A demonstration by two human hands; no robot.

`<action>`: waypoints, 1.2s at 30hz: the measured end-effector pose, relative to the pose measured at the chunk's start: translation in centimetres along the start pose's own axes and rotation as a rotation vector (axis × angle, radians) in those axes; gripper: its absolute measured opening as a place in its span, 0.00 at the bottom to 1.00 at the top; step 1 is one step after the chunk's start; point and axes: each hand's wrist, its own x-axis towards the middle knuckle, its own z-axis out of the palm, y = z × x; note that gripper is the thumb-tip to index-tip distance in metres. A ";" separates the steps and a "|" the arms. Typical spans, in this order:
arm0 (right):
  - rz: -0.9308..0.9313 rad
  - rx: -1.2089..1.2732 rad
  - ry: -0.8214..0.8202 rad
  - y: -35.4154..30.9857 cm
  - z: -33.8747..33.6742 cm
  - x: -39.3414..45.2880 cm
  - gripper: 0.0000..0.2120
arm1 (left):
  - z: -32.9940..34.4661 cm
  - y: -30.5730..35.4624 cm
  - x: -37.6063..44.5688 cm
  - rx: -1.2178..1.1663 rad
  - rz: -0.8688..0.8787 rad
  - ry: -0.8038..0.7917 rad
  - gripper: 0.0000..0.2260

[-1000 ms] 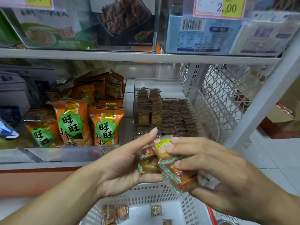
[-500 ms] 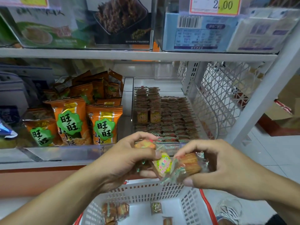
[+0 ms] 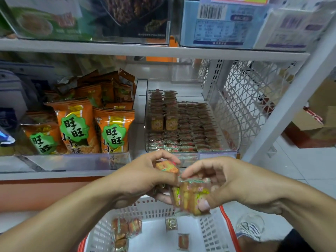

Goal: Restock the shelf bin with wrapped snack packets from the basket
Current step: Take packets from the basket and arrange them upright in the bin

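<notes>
Both hands meet just above the far rim of the basket [image 3: 154, 209], each closed on wrapped packets. The left hand [image 3: 143, 179] pinches one orange packet [image 3: 167, 166] between thumb and fingertips at its top, with more wrappers half hidden under its palm. The right hand [image 3: 234, 182] curls round a small stack [image 3: 190, 197] of clear-wrapped packets, thumb beneath and forefinger bent over the top edge. The wrappers carry pink, yellow and green print, too blurred to read. The two hands are close together, and the held packets touch or nearly touch between them.

Straight beyond the hands stands the clear bin [image 3: 234, 135], filled with rows of the same brown packets; two short stacks rise higher at its back left. Left of the bin, past the left hand, are orange bags [image 3: 112, 131] with green badges reading 旺旺, with 小小酥 below in part. Above, on the next shelf, sits a blue box [image 3: 218, 24] with a barcode and a table of small print that cannot be read, and a dark box [image 3: 134, 15] picturing brown snacks.

Below the hands, the white basket with a red rim holds a few loose packets [image 3: 125, 231] on its floor. A shoe [image 3: 251, 228] shows under the right wrist.
</notes>
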 end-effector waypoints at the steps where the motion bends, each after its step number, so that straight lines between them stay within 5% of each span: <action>1: 0.002 0.064 0.023 0.1 -0.1 0.1 0.26 | 0.0 0.1 0.0 -0.030 0.003 0.006 0.18; 8: -0.017 0.266 0.031 -0.4 -1.0 0.6 0.35 | -0.3 0.6 0.1 -0.204 0.016 -0.037 0.21; 12: -0.047 0.319 -0.062 -0.7 -1.7 0.4 0.32 | -0.4 0.5 0.2 -0.233 0.060 -0.113 0.25; 16: -0.083 0.237 -0.105 -0.6 -1.7 0.3 0.26 | 0.1 0.5 0.7 -0.246 0.200 -0.012 0.26; 22: -0.235 0.129 0.264 -2.8 -4.6 2.6 0.29 | 0.2 2.0 2.9 -0.277 0.495 0.370 0.27; 26: -0.172 -0.500 0.788 -3.8 -7.7 8.9 0.31 | 0.5 2.1 4.1 0.036 0.561 0.462 0.25; 29: -0.045 -0.618 0.814 -3.3 -10.0 14.5 0.27 | 0.9 1.6 5.2 0.178 0.571 0.475 0.24; 34: -0.088 -0.572 0.845 -4.0 -12.9 20.4 0.11 | 0.0 0.5 6.5 0.144 0.482 0.457 0.26; 36: -0.117 -0.532 0.834 -4.3 -13.7 21.9 0.13 | -0.4 0.3 6.5 0.153 0.464 0.456 0.26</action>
